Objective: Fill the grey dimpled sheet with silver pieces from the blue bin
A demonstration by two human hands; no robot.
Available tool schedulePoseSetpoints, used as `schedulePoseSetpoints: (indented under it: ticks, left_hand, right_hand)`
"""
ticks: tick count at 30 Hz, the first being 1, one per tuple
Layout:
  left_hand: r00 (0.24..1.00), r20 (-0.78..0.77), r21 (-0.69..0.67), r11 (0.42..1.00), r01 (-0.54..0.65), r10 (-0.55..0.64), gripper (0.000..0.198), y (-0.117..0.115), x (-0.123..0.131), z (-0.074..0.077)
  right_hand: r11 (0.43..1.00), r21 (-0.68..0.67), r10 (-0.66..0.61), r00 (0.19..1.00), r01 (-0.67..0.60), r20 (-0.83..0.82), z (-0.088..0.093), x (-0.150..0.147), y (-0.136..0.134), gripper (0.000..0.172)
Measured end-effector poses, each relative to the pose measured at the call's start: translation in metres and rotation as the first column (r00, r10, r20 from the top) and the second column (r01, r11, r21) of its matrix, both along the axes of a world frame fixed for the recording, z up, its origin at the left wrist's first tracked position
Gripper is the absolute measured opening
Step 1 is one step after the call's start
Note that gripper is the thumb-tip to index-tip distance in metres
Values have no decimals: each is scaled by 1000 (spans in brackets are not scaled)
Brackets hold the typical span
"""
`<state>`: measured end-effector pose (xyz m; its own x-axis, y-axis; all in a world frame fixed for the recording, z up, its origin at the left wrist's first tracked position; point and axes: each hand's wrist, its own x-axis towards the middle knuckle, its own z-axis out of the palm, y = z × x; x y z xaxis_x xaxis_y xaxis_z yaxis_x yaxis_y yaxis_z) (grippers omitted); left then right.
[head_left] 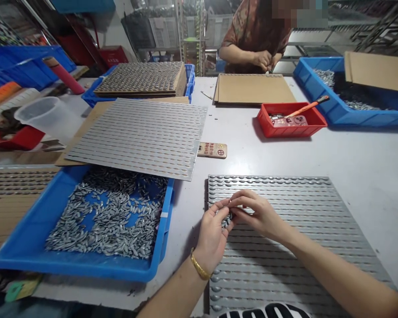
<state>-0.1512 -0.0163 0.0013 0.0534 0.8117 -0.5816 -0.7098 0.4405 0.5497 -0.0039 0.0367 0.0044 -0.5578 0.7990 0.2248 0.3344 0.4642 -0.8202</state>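
My left hand (213, 232), with a gold bracelet at its wrist, is cupped round several small grey metal pieces (227, 219). Fingers of my right hand (252, 211) are pinched together at the left hand's fingertips; what they hold is too small to make out. Both hands are over the left part of a grey slotted board (285, 247). Similar pieces lie in rows along its top edge and down its left edge. To the left, a blue tray (86, 268) holds a heap of the same pieces.
Another slotted board (142, 132) overhangs the blue tray, beside a phone-like item (214, 150). Behind are a red bin (292, 131) with an orange-handled tool, cardboard sheets (255, 90) and a larger blue tray (371, 118). A person (252, 44) works across the table.
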Motion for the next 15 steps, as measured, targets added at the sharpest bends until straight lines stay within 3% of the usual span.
schedulePoseSetpoints:
  ticks: [3,5,12,15]
  left_hand:
    - [1000,-17,36,999,19,-18,17,-2,1,-2]
    - [999,-24,43,999,29,-28,17,-4,2,-2]
    - [998,-25,9,999,51,-51,22,-4,11,4]
    - [998,5,-16,998,68,-68,23,-2,13,5]
  right_hand:
    - [993,-110,-36,998,30,-54,0,2,-1,17]
    - [992,-107,-68,996,63,-49,-3,3,-3,19]
    - [949,236,-242,963,209,120,-20,3,-13,21]
    - [964,194,-214,966,184,147,-25,9,-6,19]
